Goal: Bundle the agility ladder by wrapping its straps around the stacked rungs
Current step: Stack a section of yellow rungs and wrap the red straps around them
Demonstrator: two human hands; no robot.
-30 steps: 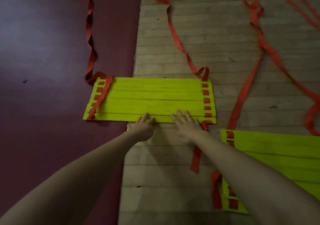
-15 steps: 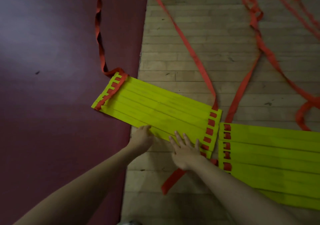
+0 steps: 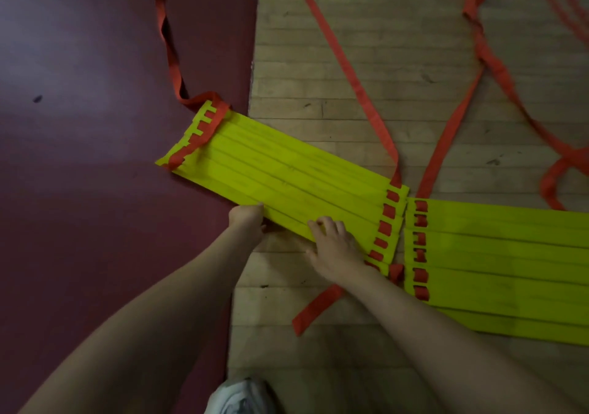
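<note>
At 6 o'clock on the rungs [image 3: 287,177], the left hand [image 3: 247,219] clamps their edge; the right hand [image 3: 336,247] rests bent fingers there, grasp unclear.

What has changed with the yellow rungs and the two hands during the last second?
The left rung set turned: its right end swung toward the person and now almost meets the second rung set. The strap from that end pulled straighter. The left hand and right hand, flat at its near edge before, now curl their fingers on it. The second rung set lies flat as before.
</note>
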